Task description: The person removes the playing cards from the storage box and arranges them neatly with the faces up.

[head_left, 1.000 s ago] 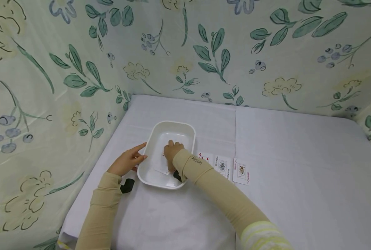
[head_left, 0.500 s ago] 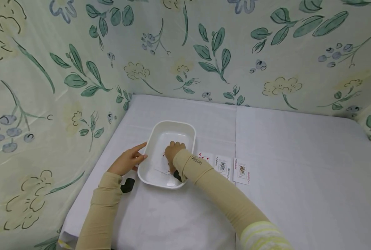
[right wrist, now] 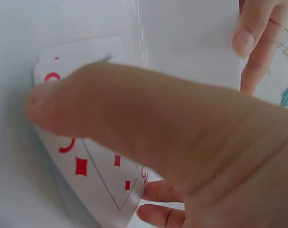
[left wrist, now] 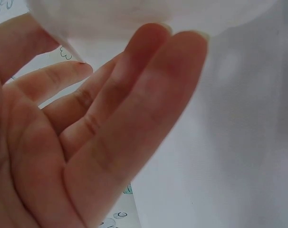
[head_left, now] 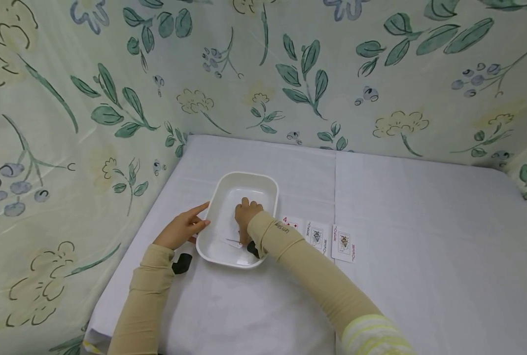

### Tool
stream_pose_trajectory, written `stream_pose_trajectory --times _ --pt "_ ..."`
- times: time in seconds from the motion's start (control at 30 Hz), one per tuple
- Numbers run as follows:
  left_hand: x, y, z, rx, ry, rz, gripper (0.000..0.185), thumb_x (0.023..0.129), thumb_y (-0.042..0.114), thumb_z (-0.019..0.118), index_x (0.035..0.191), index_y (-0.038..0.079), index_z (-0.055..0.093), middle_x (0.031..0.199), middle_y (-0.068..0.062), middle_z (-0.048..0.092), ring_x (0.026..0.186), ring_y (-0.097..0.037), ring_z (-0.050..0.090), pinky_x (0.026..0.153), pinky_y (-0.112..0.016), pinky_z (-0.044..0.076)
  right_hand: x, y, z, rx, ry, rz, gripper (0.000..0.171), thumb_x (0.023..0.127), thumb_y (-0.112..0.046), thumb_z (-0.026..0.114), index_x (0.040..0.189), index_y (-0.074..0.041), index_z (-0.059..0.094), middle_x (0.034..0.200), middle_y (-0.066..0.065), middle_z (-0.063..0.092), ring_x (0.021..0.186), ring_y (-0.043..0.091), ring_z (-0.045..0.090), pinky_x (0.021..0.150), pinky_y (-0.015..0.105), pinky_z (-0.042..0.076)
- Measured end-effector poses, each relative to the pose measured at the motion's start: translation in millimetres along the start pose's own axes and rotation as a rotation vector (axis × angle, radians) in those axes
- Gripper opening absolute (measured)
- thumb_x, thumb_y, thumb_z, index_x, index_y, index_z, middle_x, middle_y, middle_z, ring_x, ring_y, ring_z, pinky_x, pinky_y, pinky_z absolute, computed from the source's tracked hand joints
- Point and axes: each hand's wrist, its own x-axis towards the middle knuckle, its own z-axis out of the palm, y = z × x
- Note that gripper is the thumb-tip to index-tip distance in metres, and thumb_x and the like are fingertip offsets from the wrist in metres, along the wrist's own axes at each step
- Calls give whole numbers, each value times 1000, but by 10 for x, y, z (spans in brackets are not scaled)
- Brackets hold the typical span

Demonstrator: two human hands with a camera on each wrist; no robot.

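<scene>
A white plastic tray stands on the cloth, its left rim touched by the straight fingers of my left hand. In the left wrist view those fingers reach up to the tray's pale wall. My right hand is down inside the tray, knuckles up. It pinches a playing card with red diamonds: the thumb lies across the face and two fingertips show at the card's far edge. A further card lies under it. The thumb covers much of the printed face.
Right of the tray lie a four of diamonds, partly behind the sleeve, and two picture cards, one of them a joker. White cloth covers the table. Floral curtains rise behind and to the left.
Within the tray, the card under my right hand has tilted, and thin card edges now show beside the wrist. The left hand and tray have stayed put.
</scene>
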Motion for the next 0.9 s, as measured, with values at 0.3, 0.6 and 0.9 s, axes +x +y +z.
stream_pose_trajectory --times 0.3,0.6,0.9 --pt "5 13 14 2 0 2 60 91 28 54 143 18 26 94 -14 61 81 -24 60 61 -34 53 -122 100 -150 103 36 -44 83 55 -45 81 120 -7 45 111 8 37 92 22 45 83 32 41" --pt "-8 -41 -8 1 -4 -3 62 90 32 54 143 19 26 94 -13 61 79 -22 60 61 -34 53 -329 283 -399 57 136 -91 93 59 -42 78 132 -2 36 117 11 40 98 25 46 88 35 38" --pt "3 -8 -1 3 -10 -5 63 90 31 54 144 18 25 95 -14 60 79 -22 60 61 -33 53 -743 719 -522 93 180 -115 98 58 -36 80 134 1 31 118 13 39 99 27 44 94 39 35"
